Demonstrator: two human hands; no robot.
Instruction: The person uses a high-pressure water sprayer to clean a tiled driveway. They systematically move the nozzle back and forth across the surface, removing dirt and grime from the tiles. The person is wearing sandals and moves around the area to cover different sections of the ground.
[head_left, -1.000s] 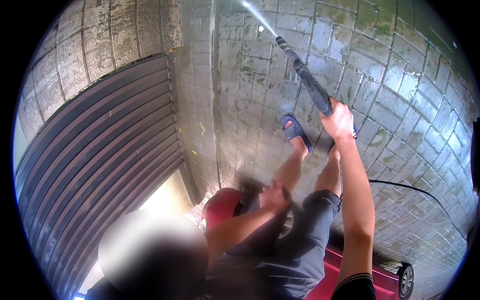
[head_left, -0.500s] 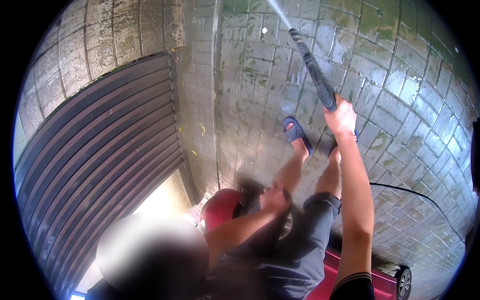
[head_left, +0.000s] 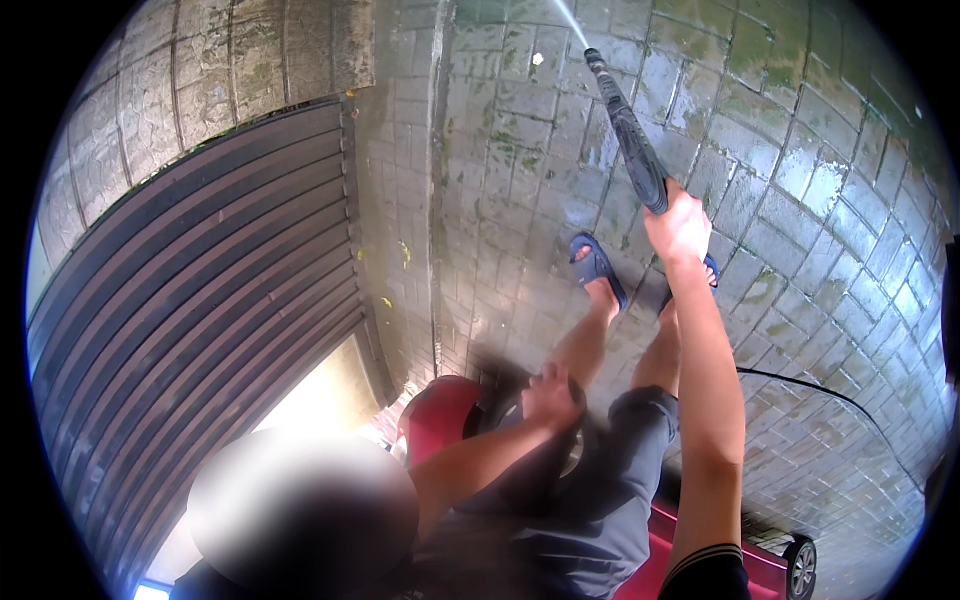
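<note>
My right hand [head_left: 679,226] is wrapped round the rear end of a black pressure washer wand [head_left: 627,135]. The wand slants away from me and a little to the left, over wet paving. From its nozzle a thin white water jet [head_left: 570,20] leaves the picture at the far edge. My left hand [head_left: 549,398] lies at my left knee with its fingers curled, against the dark rolled trouser leg [head_left: 645,410]. Whatever those fingers may grip is hidden. My feet wear blue slippers [head_left: 598,272] on the wet bricks.
Wet brick paving [head_left: 520,160] with mossy patches spreads ahead. A slatted brown metal gate [head_left: 200,270] stands at left, beside lighter stone paving [head_left: 220,75]. Behind me are a red car [head_left: 690,560] and a rounded red object [head_left: 440,415]. A black hose [head_left: 810,382] crosses the ground at right.
The wand's nozzle has shifted slightly away from me and to the right, its jet still running. My left hand has stayed at the knee.
</note>
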